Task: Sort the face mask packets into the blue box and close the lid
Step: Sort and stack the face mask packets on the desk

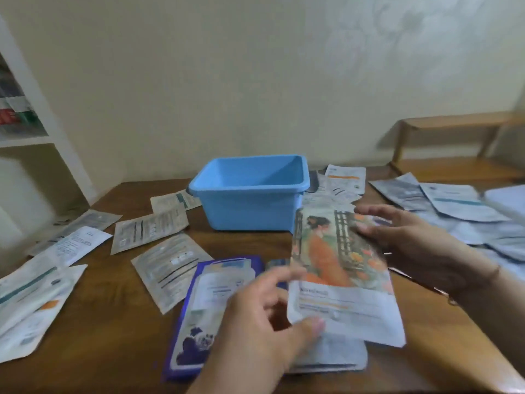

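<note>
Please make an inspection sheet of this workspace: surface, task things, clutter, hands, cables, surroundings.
Surface: brown wooden table, packets spread across it.
Job's things: blue box open, looks empty, no lid seen; orange-picture packet held up in front of it; purple packet flat beneath the left hand.
Clutter: pale packets at left and grey ones at right.
Hands: left hand pinches the orange-picture packet's lower edge; right hand holds its right side.
Cables: nothing seen.
Surroundings: white shelf, wooden bench, cream wall.
</note>
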A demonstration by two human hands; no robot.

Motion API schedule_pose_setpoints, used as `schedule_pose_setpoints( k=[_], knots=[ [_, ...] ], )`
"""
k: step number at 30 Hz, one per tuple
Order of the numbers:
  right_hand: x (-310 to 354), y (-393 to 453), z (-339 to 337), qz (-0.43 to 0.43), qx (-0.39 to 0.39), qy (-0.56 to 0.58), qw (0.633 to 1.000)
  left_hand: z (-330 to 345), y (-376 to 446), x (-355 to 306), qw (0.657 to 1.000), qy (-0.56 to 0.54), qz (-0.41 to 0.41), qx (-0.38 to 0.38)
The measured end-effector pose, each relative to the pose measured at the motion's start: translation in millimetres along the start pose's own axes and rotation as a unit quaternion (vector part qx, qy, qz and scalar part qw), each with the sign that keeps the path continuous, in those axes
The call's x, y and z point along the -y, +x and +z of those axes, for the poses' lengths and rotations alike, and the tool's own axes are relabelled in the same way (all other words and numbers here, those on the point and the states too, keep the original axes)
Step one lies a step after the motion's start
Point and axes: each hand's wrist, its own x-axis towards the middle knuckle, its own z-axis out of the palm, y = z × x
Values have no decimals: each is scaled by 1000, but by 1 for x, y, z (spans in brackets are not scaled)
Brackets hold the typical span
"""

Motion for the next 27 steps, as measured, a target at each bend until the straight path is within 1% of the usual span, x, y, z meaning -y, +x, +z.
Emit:
schedule_pose_setpoints(
  k=[2, 5, 6, 7, 8, 9, 11, 13, 15, 17, 22, 24, 25, 27],
  knots=[
    [-14, -8, -24, 2, -56, -63, 996, 38, -3, 2, 993, 107, 46, 10],
    [-33, -17, -47, -20, -121, -174, 977, 72, 5, 8, 964, 237, 117, 20],
    [-37, -18, -52, -26, -132, -207, 969, 80, 7, 11, 948, 283, 140, 50],
    [-40, -18, -57, -29, -137, -238, 961, 86, 9, 11, 922, 341, 162, 83],
    [-42, -17, -59, -33, -140, -271, 952, 92, 11, 17, 886, 409, 199, 91],
    [-44, -15, -60, -40, -143, -308, 940, 97, 12, 23, 862, 449, 214, 96],
    [-48, -9, -62, -63, -156, -380, 909, 102, 12, 29, 835, 488, 230, 107],
    [-50, -5, -65, -86, -168, -423, 886, 103, 11, 31, 816, 512, 250, 96],
    [-52, -1, -68, -107, -177, -463, 862, 99, 11, 34, 805, 515, 288, 63],
    [-54, 1, -69, -126, -184, -484, 846, 96, 12, 38, 798, 517, 308, 36],
    [-63, 5, -60, -166, -175, -523, 817, 93, 14, 50, 767, 542, 344, 15],
    [-63, 4, -59, -186, -184, -566, 782, 94, 14, 52, 756, 545, 362, 8],
    [-63, 2, -62, -199, -197, -595, 753, 95, 15, 52, 754, 544, 368, 9],
    [-62, -5, -71, -225, -207, -669, 678, 97, 16, 52, 750, 543, 378, 19]
  ],
)
